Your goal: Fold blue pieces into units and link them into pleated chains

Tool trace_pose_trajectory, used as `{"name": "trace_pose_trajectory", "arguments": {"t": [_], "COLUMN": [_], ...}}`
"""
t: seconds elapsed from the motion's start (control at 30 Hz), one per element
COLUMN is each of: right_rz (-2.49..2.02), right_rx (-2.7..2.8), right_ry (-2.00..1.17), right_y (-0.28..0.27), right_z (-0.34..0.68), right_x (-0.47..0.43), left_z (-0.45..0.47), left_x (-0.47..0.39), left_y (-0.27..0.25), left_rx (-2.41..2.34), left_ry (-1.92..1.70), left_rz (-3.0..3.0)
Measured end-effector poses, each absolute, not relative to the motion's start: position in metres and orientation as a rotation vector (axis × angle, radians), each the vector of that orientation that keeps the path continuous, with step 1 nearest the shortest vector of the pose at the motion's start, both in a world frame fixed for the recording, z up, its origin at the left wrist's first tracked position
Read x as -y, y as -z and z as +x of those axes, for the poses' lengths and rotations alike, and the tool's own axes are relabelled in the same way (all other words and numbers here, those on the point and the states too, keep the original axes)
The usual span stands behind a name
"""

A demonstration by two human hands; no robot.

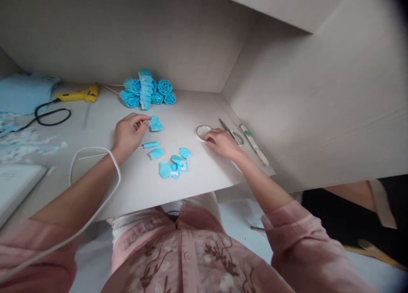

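My left hand (131, 132) pinches the edge of a ruffled blue crepe-paper piece (156, 123) above the table. My right hand (222, 141) has its fingers curled at the near right rim of a white roll of tape (202, 132), which lies flat. Just below my left hand is a thin stick (92, 156) with a blue-wrapped tip (151, 144); my forearm covers part of the stick. Loose blue paper petals (165, 169) lie in front, several of them overlapping. Scissors (230, 130) lie beside my right hand.
Several blue paper roses (165, 87) on sticks lie at the back. A yellow glue gun (79, 94) with a black cord is at back left, near blue paper sheets (27, 93) and white scraps. A white cable (95, 149) loops over my left forearm. A stick bundle (254, 144) lies along the right wall.
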State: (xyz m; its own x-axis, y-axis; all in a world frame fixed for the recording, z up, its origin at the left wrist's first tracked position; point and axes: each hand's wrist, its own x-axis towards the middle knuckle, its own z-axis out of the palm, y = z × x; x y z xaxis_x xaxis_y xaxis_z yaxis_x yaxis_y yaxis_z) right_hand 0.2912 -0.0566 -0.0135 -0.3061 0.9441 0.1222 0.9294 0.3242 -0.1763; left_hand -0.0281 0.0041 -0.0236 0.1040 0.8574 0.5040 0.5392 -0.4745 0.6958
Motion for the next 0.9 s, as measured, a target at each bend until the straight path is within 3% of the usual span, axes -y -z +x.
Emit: {"name": "trace_pose_trajectory", "arguments": {"t": [0.47,0.6,0.77,0.9], "right_rz": [-1.056,-1.471,-2.362,-2.573], "right_rx": [2.370,2.097,2.024,2.089], "right_ry": [-0.486,-0.302,0.272,0.400], "right_y": [-0.028,-0.027,-0.014,0.005], "right_z": [0.247,0.280,0.335,0.348], "right_x": [0.075,0.070,0.071,0.073], "left_z": [-0.002,-0.004,-0.008,-0.008], "left_x": [0.031,0.031,0.030,0.028], "left_y": [0.012,0.009,0.008,0.008], "left_rx": [-0.543,-0.664,-0.826,-0.801], "left_ry": [-0.836,-0.854,-0.899,-0.931], "left_rz": [2.197,2.028,1.703,1.490]}}
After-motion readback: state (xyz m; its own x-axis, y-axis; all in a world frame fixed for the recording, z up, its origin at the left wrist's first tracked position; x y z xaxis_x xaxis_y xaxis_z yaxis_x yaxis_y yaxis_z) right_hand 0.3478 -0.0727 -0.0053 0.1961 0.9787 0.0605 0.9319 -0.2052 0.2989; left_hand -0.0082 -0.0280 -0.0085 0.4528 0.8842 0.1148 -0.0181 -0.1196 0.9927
